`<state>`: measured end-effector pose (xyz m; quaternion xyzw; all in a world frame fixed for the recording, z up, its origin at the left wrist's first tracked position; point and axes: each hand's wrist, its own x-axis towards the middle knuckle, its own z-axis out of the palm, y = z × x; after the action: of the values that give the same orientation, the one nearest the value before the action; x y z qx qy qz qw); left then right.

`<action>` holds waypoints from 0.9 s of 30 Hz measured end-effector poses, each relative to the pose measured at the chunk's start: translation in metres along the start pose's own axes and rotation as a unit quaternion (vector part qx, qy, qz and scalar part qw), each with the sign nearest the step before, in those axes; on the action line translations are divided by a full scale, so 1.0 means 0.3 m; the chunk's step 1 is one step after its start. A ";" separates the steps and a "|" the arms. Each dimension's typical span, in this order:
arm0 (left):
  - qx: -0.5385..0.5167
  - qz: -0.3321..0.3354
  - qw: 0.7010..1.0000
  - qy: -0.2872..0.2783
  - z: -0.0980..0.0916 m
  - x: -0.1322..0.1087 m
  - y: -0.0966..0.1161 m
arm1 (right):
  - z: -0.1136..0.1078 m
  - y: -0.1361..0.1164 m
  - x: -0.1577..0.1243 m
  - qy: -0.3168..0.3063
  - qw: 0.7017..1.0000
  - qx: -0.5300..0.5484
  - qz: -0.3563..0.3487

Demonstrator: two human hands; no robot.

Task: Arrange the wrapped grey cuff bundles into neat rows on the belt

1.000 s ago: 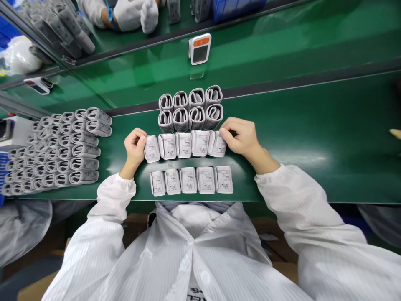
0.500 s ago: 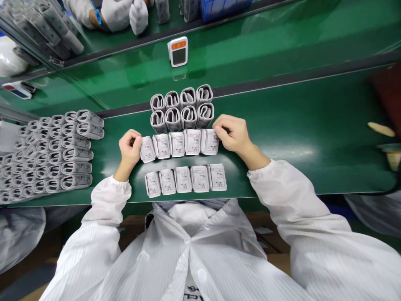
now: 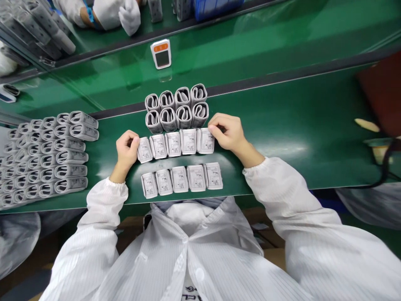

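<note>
A row of folded grey blood pressure cuffs (image 3: 173,144), printed sides up, lies across the green table between my hands. My left hand (image 3: 127,147) has its fingers curled, with thumb and forefinger against the cuff at the left end (image 3: 144,149). At the other end, my right hand (image 3: 228,130) pinches the upper right edge of the last cuff (image 3: 206,141). A second row of cuffs (image 3: 179,179) lies nearer my body, untouched. Just beyond the held row, rolled cuffs (image 3: 176,109) stand in two lines with their coiled ends up.
Many rolled cuffs (image 3: 46,156) are stacked at the left. A white and orange device (image 3: 161,54) is on the green partition. Past it are a person's gloved hand (image 3: 129,16) and a blue bin (image 3: 216,7). At the right sit a cup (image 3: 378,150) and a dark red object (image 3: 380,94).
The whole view has shifted slightly, so the table things appear further left. Both hands keep their places at the ends of the row, and the cuffs look the same.
</note>
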<state>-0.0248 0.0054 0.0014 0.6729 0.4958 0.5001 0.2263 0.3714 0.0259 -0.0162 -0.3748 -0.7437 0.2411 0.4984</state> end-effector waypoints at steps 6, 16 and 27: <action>-0.009 0.027 1.000 -0.005 -0.002 0.006 -0.005 | -0.002 -0.006 0.007 -0.016 1.000 -0.007 0.022; 0.009 0.063 0.998 0.019 -0.011 0.006 -0.035 | -0.006 -0.002 -0.011 0.026 0.998 -0.044 -0.037; 0.037 0.071 0.992 -0.093 -0.181 -0.286 0.081 | -0.132 -0.179 -0.284 -0.073 0.997 -0.029 0.002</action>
<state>-0.0636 -0.0916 0.0041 0.7582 0.4413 0.4314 0.2104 0.4099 -0.0750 -0.0092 -0.3718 -0.7839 0.2471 0.4316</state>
